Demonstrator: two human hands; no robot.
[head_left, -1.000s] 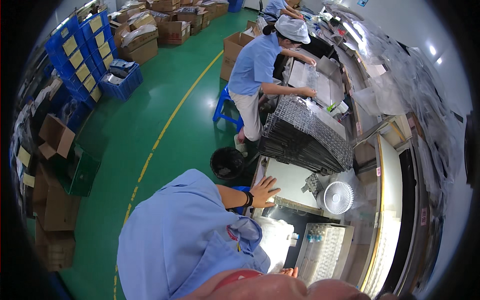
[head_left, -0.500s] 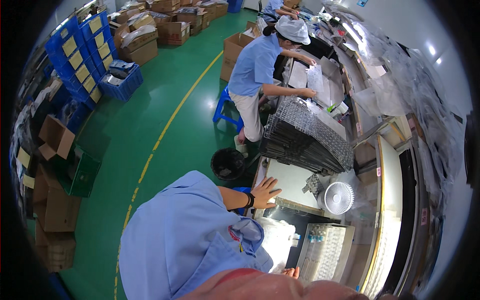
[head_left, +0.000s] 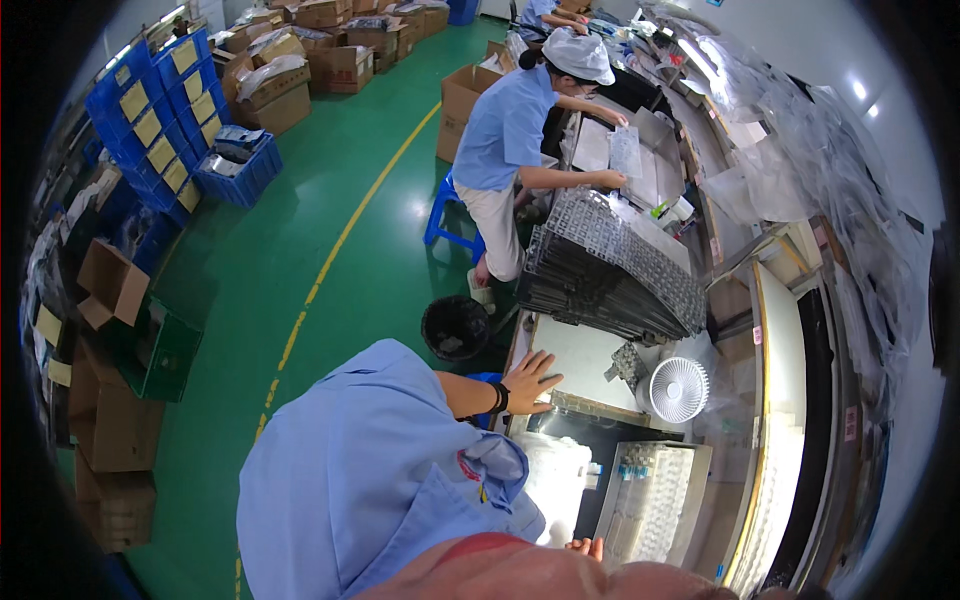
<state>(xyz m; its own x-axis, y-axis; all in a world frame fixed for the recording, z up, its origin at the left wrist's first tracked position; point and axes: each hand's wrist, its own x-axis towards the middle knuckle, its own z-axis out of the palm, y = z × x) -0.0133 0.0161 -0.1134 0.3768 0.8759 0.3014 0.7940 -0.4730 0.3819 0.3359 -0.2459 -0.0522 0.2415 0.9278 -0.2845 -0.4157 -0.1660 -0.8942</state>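
Note:
My left hand [head_left: 530,384] lies flat with spread fingers on the white bench top [head_left: 580,358], by its near corner, and holds nothing. Only some fingertips of my right hand [head_left: 587,547] show at the lower edge, so what they do is hidden. Those fingertips are beside a shallow metal tray [head_left: 600,500] with rows of clear plastic parts [head_left: 655,495] in it. Left of the tray is a bright white, plastic-looking bundle [head_left: 555,475] on a dark surface. A small round white fan [head_left: 679,389] stands beyond the tray, next to a grey patterned piece [head_left: 627,366].
A tall stack of dark grid trays [head_left: 610,270] rises past the bench top. Beyond it a seated co-worker [head_left: 510,130] holds a clear sheet [head_left: 626,152]. A black bin [head_left: 455,328] stands on the green floor. Plastic film [head_left: 800,170] hangs over the shelf at right.
The co-worker's sheet has tilted and shifted slightly. My left hand stays in place on the bench; the fingertips of my right hand have moved very little.

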